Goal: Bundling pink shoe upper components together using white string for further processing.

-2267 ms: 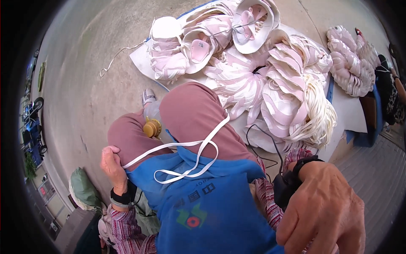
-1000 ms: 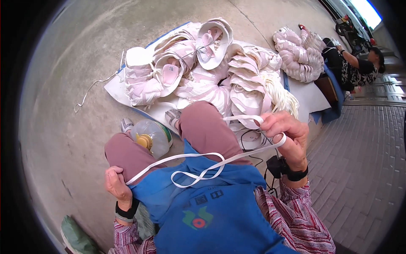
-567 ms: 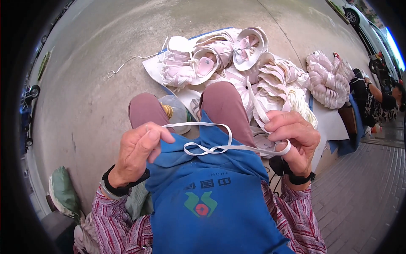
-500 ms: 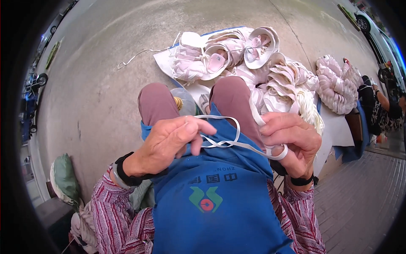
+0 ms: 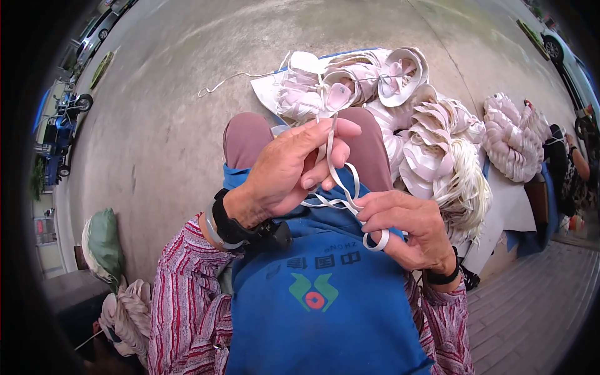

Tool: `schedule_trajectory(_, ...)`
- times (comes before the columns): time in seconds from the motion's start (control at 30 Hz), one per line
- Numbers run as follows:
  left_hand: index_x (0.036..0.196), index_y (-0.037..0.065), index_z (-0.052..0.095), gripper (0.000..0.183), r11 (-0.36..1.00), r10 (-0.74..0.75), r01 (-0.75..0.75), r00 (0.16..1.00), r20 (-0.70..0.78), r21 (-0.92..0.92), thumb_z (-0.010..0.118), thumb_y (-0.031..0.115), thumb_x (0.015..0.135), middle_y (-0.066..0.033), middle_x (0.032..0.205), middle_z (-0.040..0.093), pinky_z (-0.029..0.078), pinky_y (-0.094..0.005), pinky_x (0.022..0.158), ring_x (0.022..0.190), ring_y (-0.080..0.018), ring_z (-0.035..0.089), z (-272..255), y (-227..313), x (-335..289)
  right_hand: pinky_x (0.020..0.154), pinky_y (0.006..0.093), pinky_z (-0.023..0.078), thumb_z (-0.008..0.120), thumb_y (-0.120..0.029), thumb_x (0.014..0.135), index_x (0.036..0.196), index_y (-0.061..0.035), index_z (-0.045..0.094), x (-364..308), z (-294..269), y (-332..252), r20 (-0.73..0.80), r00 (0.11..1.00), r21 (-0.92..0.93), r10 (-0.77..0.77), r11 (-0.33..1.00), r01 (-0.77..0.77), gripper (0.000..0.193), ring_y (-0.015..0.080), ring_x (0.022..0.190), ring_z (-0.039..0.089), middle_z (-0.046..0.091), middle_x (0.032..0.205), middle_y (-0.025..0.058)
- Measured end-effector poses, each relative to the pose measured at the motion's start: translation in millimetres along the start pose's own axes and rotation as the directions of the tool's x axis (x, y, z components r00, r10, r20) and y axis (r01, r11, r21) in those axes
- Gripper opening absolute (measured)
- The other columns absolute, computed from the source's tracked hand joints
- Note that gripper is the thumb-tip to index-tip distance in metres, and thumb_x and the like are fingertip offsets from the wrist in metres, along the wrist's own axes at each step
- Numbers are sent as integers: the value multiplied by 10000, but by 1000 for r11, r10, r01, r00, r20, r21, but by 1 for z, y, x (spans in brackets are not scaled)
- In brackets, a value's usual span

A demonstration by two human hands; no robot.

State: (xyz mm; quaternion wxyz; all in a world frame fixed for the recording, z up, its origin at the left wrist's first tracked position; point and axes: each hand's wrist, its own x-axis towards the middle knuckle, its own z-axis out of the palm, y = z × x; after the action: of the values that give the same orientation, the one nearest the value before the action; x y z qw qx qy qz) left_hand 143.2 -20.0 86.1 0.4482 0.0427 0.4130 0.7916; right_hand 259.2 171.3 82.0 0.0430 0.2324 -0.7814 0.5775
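Blue cloth makes up the apron (image 5: 325, 337), which spreads over the person's chest and lap. Red-and-white striped sleeves (image 5: 187, 300) flank the apron on both sides, and black straps (image 5: 445, 276) circle both wrists. Above the apron's upper right part, the right hand (image 5: 406, 228) has its thumb and fingers nearly closed, pinching a flat white lace (image 5: 338, 180); a small loop of it hangs below these fingers, against the apron. The left hand (image 5: 284, 165), over the apron's upper edge, has its fingers bent close together around the same lace, with a narrow end standing up past them. Between the hands the lace curves and crosses itself over the apron.

Mauve trouser knees (image 5: 247, 139) rise just beyond the apron. Left of the apron, well apart from it, a green sack (image 5: 107, 240) leans near a pale cloth bundle (image 5: 128, 312). Past the apron to the upper right, stacked white-and-pink shoe uppers (image 5: 428, 150) lie on a white sheet (image 5: 500, 219), with a hank of cream laces (image 5: 467, 187) against them. Farther right of the apron sit another bundle of uppers (image 5: 509, 140) and a co-worker (image 5: 562, 172), partly cut off. Farthest from the apron, at the upper left, is a blue vehicle (image 5: 50, 147).
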Motion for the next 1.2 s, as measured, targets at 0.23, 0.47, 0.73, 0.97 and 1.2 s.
schedule_trajectory(0.23, 926, 50, 517, 310, 986, 48, -49, 999, 12, 158, 391, 328, 979, 35, 648, 414, 368, -194, 491, 460, -27, 324, -10, -5, -22, 888, 341, 420, 637, -244, 814, 1155, 16, 534, 22, -11, 7, -41, 979, 15, 200, 980, -200, 441, 263, 1016, 551, 567, 1109, 157)
schedule_trajectory(0.47, 937, 21, 489, 375, 612, 709, -614, 706, -1, 498, 342, 364, 984, -32, 737, 508, 453, -266, 577, 542, -110, 484, -34, -51, 3, 926, 330, 417, 602, -204, 857, 1261, 61, 416, 48, 59, 28, -110, 893, 240, 437, 883, -403, 518, 211, 1064, 537, 521, 1178, 151)
schedule_trajectory(0.73, 1076, -43, 321, 463, 706, 683, -479, 655, -324, 521, 352, 407, 968, -161, 843, 546, 480, -306, 671, 653, -191, 585, -59, -64, -19, 948, 309, 376, 473, -259, 950, 1258, 51, 424, 92, 95, 51, 226, 932, -119, 282, 958, -261, 439, 198, 1095, 502, 525, 1170, 127)
schedule_trajectory(0.97, 1143, -117, 288, 602, 868, 492, -353, 695, -524, 348, 450, 417, 919, -259, 998, 514, 431, -332, 843, 971, -267, 544, -77, -54, -33, 829, 246, 428, 447, -188, 962, 1124, 38, 525, 114, 120, 79, 288, 864, 221, 412, 850, -479, 289, 138, 951, 552, 580, 1030, 79)
schedule_trajectory(1.2, 1227, 20, 356, 541, 924, 372, -376, 847, -379, 66, 469, 447, 916, -91, 981, 528, 451, -247, 649, 754, -104, 501, -92, -53, -57, 647, 200, 424, 530, -135, 924, 1016, -7, 598, 123, 124, 83, 321, 734, -72, 599, 788, -612, 172, 64, 729, 524, 592, 839, 14)
